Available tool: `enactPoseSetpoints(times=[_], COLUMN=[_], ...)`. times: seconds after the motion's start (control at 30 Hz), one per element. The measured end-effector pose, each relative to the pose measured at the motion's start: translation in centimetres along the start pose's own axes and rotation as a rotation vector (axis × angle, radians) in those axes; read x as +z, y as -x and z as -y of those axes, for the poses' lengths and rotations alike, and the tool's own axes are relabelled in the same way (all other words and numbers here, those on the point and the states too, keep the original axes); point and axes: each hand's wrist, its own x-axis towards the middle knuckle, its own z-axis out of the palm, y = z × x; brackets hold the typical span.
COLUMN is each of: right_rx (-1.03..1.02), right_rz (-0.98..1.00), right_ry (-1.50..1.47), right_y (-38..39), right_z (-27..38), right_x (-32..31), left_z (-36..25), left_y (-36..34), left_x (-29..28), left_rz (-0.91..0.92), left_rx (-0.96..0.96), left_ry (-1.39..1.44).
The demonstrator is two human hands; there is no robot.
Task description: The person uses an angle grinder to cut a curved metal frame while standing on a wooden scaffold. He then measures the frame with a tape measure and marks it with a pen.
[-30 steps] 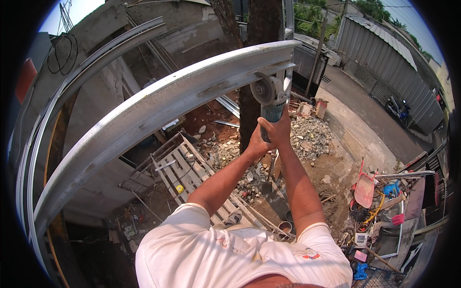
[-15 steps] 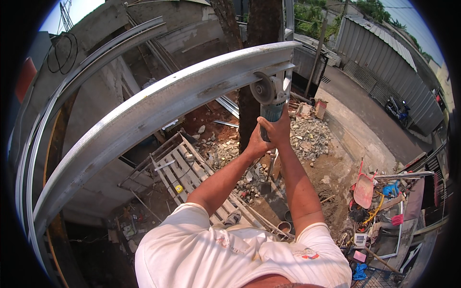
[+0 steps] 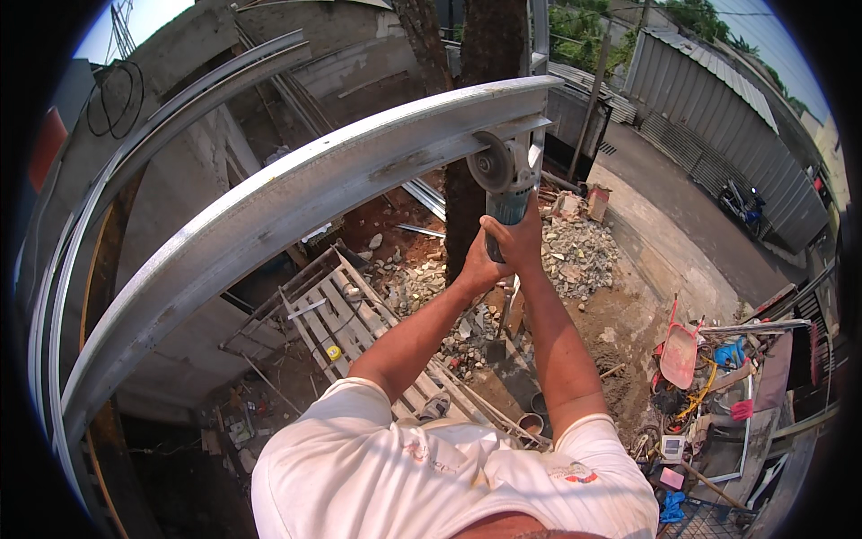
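Note:
Both my hands are raised on an angle grinder [image 3: 507,206] with a dark disc, held upright below a long silver steel beam [image 3: 260,216]. My right hand [image 3: 521,229] is closed round the grinder's body, and my left hand [image 3: 480,265] grips the handle end just beneath it. The disc's upper edge is at the beam's lower flange near the right end; whether it touches is unclear. A vertical metal post [image 3: 539,63] stands behind that end, beside a dark tree trunk [image 3: 485,49].
Far below are a slatted plank platform [image 3: 321,314], a rubble heap [image 3: 584,260], a red wheelbarrow [image 3: 680,353] among piled clutter, and some buckets [image 3: 532,422]. More steel channels [image 3: 224,72] lie along the left by grey walls. At right are a corrugated shed [image 3: 700,90] and a motorbike [image 3: 741,207].

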Motion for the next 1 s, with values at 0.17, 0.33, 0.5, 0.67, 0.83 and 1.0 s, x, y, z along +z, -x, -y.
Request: enactPoseSetpoints(times=[0.17,0.33,0.5,0.67,0.83,1.0], right_rx=[0.038,0.079,0.134,0.077,-0.035,-0.011], right_rz=[0.021,0.006,-0.001,-0.011,-0.033,0.034], right_ry=[0.087,0.055,-0.117,-0.158,0.046,0.04], right_y=[0.3,2.3,3.5,2.1,-1.2,-2.0], right_z=[-0.1,-0.9,2.9,6.2,6.8,10.5], right_x=[-0.5,-1.2,-5.1,-8.5,-10.0,-9.8], left_z=[-1.4,-0.9,-4.6,-6.2,-8.8,-9.5], left_y=[0.6,2.2,3.6,2.1,-0.3,-1.3], left_x=[0.9,1.8,4.7,7.2,8.2,7.6], left_rz=[0.007,0.017,0.047,0.058,-0.023,-0.027], left_rx=[-0.036,-0.063,-0.077,0.031,0.159,0.107], left_ry=[0.113,0.024,0.027,-0.049,-0.178,-0.112])
